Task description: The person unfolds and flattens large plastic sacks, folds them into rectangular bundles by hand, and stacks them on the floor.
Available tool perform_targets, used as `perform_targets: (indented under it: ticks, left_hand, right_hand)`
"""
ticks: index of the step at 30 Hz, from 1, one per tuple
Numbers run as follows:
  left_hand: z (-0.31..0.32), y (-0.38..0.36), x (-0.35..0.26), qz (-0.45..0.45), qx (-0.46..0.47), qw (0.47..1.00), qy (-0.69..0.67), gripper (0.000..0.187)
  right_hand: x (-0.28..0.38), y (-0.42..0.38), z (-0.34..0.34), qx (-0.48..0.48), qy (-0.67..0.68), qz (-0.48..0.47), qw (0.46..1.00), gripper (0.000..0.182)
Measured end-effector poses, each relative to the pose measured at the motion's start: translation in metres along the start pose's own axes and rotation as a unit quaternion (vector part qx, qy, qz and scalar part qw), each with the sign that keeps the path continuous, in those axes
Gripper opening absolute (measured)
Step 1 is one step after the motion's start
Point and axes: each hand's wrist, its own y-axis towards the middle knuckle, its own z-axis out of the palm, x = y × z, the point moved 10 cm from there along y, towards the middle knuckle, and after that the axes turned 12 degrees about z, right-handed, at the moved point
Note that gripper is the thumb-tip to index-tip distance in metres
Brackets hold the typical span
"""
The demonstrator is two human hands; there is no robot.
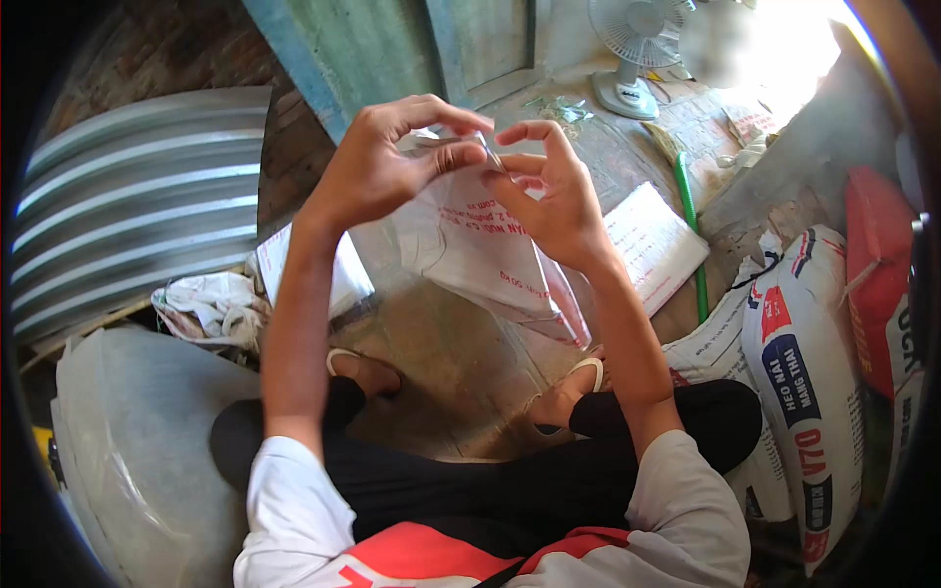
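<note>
Left hand (385, 157) and right hand (557, 204) curl partly closed at the white sack (480, 250). What each pinches, I can't tell.

Before you, below your left hand (387, 162) and right hand (555, 196), is a sack (480, 235). Right of it lies a folded sack (655, 245), then a broom (685, 211), then filled sacks (804, 382). A roofing sheet (147, 196) is at your left. Ahead right, a fan (627, 96) stands, apparently on the floor (451, 382).

The sack at hand (490, 265) is white with red print, the trousers (461, 495) black, the broom handle (688, 211) green, the corrugated sheet (147, 196) silver-striped, the door (358, 49) blue-green
</note>
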Motion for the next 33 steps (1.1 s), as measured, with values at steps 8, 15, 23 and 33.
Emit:
perform_targets:
  ticks: [8,15,23,33]
  left_hand:
    - [-0.055,0.008,0.007,0.020,-0.161,0.987,0.013,0.014]
    - [-0.096,-0.001,0.040,0.022,-0.318,0.946,0.062,0.013]
    - [-0.142,0.007,0.044,0.049,-0.294,0.953,0.062,0.014]
    - [-0.231,-0.069,0.098,-0.010,-0.401,0.909,0.116,0.017]
  right_hand:
    - [0.022,0.035,-0.023,0.155,-0.044,0.037,0.986,0.061]
    - [-0.067,-0.037,-0.103,0.142,-0.379,0.061,0.912,0.069]
    - [-0.152,-0.040,-0.109,0.075,-0.231,0.076,0.967,0.060]
    - [-0.136,-0.030,-0.050,0.142,-0.321,-0.078,0.933,0.019]
